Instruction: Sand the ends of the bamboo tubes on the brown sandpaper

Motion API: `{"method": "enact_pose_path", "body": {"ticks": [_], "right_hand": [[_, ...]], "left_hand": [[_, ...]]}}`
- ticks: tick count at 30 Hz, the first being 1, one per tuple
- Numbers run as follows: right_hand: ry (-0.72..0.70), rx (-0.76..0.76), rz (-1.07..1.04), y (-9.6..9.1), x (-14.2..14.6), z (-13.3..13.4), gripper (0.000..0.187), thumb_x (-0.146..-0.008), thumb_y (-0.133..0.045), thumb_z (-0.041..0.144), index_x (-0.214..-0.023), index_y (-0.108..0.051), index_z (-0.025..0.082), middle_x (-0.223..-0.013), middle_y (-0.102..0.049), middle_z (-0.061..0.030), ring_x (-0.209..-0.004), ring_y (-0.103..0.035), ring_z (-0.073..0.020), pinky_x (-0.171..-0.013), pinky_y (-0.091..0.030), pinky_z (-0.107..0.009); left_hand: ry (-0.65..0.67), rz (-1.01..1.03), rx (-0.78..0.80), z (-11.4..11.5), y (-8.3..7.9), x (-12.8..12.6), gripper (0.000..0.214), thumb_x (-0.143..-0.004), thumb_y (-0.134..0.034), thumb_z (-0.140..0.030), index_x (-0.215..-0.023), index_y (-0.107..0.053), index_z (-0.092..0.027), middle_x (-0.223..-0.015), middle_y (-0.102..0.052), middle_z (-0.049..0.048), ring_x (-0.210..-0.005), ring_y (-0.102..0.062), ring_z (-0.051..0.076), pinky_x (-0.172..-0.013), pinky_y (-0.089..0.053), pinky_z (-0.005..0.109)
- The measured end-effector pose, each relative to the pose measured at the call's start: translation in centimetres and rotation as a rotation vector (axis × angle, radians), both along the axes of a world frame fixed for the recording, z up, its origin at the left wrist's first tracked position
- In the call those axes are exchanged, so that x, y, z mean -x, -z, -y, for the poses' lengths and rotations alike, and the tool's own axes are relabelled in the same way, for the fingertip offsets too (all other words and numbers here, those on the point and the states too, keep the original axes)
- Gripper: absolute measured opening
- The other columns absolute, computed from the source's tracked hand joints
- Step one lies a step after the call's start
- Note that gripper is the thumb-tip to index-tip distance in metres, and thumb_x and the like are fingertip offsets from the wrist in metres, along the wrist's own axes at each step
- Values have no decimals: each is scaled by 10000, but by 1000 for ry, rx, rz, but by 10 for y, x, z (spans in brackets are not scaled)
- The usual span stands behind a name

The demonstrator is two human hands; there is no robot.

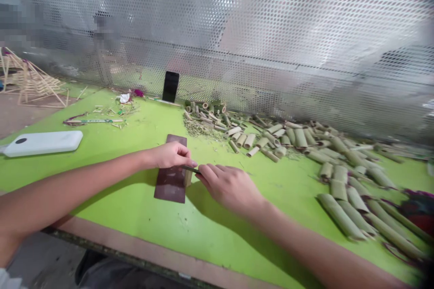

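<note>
Over a dark brown board (171, 185) in the middle of the green table, both hands meet at a thin dark blade (191, 170). My right hand (228, 185) is closed around one end of it, its handle hidden in the fingers. At the blade's other end, my left hand (172, 155) is closed with thumb and fingers pinched. Directly below the blade a short bamboo piece (187, 178) stands upright at the board's right edge. Whether the blade sits on the bamboo or cuts into it, I cannot tell.
Many cut bamboo tubes (300, 137) spread along the table's back and right. A phone (171, 86) leans against the perforated metal screen (217, 31). On the left lie a white flat device (44, 143) and bamboo scraps (111, 110); stick frames (37, 83) stand beyond.
</note>
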State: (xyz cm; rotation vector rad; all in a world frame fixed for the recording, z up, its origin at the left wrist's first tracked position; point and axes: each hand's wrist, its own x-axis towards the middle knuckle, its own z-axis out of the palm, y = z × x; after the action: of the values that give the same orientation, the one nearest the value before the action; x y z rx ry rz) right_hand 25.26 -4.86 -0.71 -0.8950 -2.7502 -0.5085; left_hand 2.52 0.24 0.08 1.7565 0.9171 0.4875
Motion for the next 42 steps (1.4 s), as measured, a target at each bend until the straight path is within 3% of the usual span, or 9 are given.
{"method": "enact_pose_path", "body": {"ticks": [10, 15, 22, 27, 30, 34, 38, 42], "right_hand": [[12, 142, 36, -2, 1, 1, 263, -1068, -401, 235, -873, -563, 165, -652, -595, 11, -484, -442, -107, -499, -216, -292], [-19, 210, 103, -4, 2, 4, 244, -1070, -436, 300, -912, -569, 168, -664, -612, 20, -445, -450, -89, -476, -221, -277], [-4, 239, 116, -3, 4, 2, 240, -1076, -467, 290, -895, -566, 166, -670, -639, 23, -452, -513, -96, -471, -281, -259], [10, 266, 94, -2, 4, 1, 258, -1079, -440, 284, -886, -565, 167, -665, -620, 26, -444, -487, -92, -466, -306, -239], [11, 270, 85, -1, 3, 0, 263, -1080, -428, 291, -892, -564, 166, -664, -609, 28, -442, -476, -90, -461, -301, -239], [7, 299, 67, -1, 3, -1, 244, -1080, -429, 283, -911, -562, 167, -686, -613, 27, -457, -488, -89, -469, -309, -233], [5, 283, 77, -3, 2, -1, 243, -1081, -434, 292, -928, -571, 162, -685, -613, 24, -459, -464, -92, -469, -285, -248], [36, 259, 91, -4, 1, 0, 248, -1079, -440, 299, -923, -573, 160, -694, -617, 18, -453, -437, -87, -481, -244, -266]], "left_hand": [[-31, 80, 84, 0, 5, -1, 552, -704, -786, -659, -628, -532, -175, -537, -437, -56, -473, -317, 70, -492, -214, 251], [21, 101, 109, 5, 2, -1, 498, -729, -812, -571, -634, -526, -175, -526, -418, -63, -476, -329, 72, -482, -224, 248], [31, 177, 92, 10, 7, -5, 268, -905, -645, -371, -1068, -638, -159, -587, -420, -77, -469, -327, 77, -454, -226, 229], [-43, 206, 43, 5, 12, -3, 262, -995, -448, -276, -1157, -607, -145, -592, -334, -86, -459, -296, 85, -455, -248, 228], [-45, 198, 8, 4, 8, 4, 273, -999, -488, -307, -1193, -612, -161, -631, -375, -72, -498, -336, 88, -483, -274, 222], [88, 77, -117, 8, 2, 9, 358, -967, -593, -439, -1212, -663, -188, -768, -578, -6, -641, -504, 117, -574, -379, 229], [95, -52, -232, 10, 3, 6, 299, -961, -604, -428, -1055, -727, -172, -967, -728, 69, -861, -632, 186, -754, -459, 273], [65, -88, -193, 8, 5, 4, 348, -977, -557, -471, -1013, -718, -165, -865, -716, 61, -736, -618, 166, -677, -449, 260]]}}
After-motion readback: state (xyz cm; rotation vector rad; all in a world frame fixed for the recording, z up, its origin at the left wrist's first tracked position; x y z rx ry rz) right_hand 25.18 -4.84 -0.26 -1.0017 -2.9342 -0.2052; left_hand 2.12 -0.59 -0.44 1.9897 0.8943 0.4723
